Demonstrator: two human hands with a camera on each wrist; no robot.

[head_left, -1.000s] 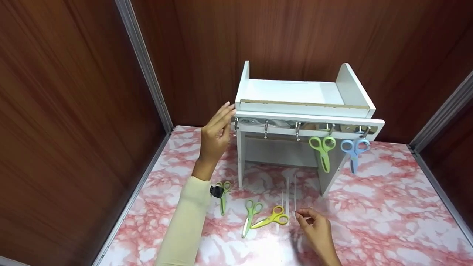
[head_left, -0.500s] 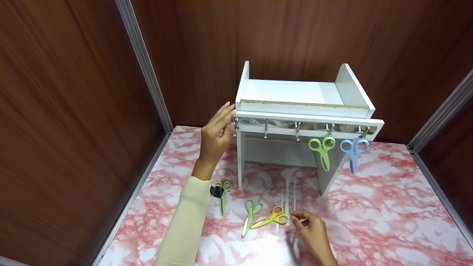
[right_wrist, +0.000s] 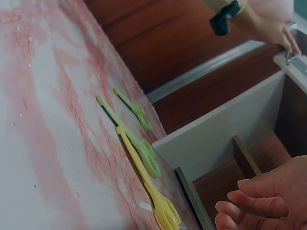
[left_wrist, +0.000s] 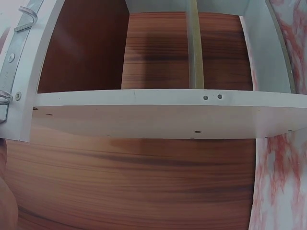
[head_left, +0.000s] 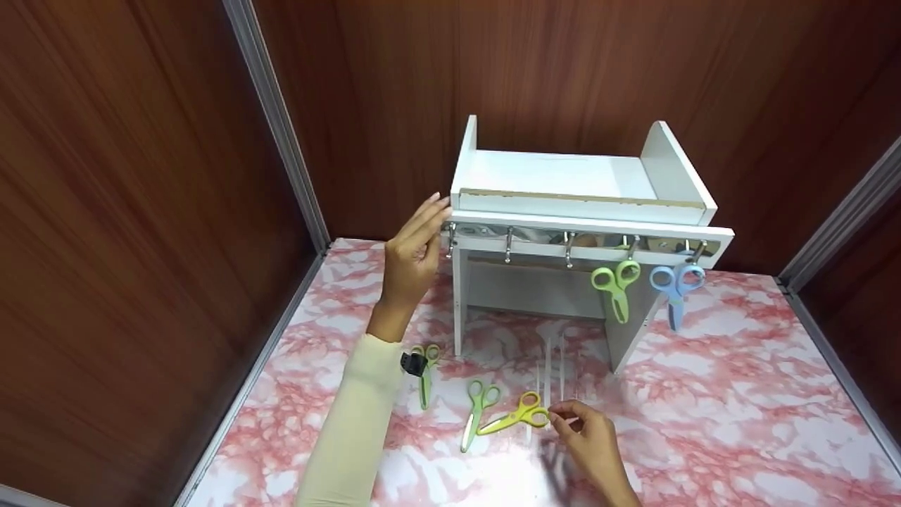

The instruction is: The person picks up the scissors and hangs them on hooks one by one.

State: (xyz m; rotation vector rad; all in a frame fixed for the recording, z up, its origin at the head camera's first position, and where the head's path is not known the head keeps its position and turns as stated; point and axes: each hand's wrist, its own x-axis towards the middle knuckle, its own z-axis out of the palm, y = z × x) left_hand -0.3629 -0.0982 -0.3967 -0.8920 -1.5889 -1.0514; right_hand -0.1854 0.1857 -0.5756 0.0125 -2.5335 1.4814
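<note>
My left hand [head_left: 412, 253], fingers fairly straight, touches the left end of a white hook rack [head_left: 535, 220]. Green scissors [head_left: 619, 299] and blue scissors [head_left: 676, 303] hang from its two rightmost hooks. Down on the table, yellow scissors [head_left: 508, 420] lie with their handles beside my right hand [head_left: 590, 440]. Its fingers are loosely bent; in the right wrist view a gap shows between these fingertips [right_wrist: 233, 196] and the yellow scissors [right_wrist: 144, 175]. Two more green pairs lie to the left: one green pair [head_left: 471, 419] by the yellow blades, another green pair [head_left: 424, 391] partly behind my left wrist camera.
The rack runs along the front of a white shelf unit [head_left: 581, 206] standing on the red-and-white marbled table [head_left: 739, 401]. Brown wood-look panels [head_left: 380, 84] with metal edge strips [head_left: 281, 134] enclose the back and sides. Pale streaks, perhaps reflections, show near the yellow scissors.
My right hand has moved a little left, closer to the yellow scissors' handles. The hanging green scissors have swung slightly. My left hand has stayed at the rack's end.
</note>
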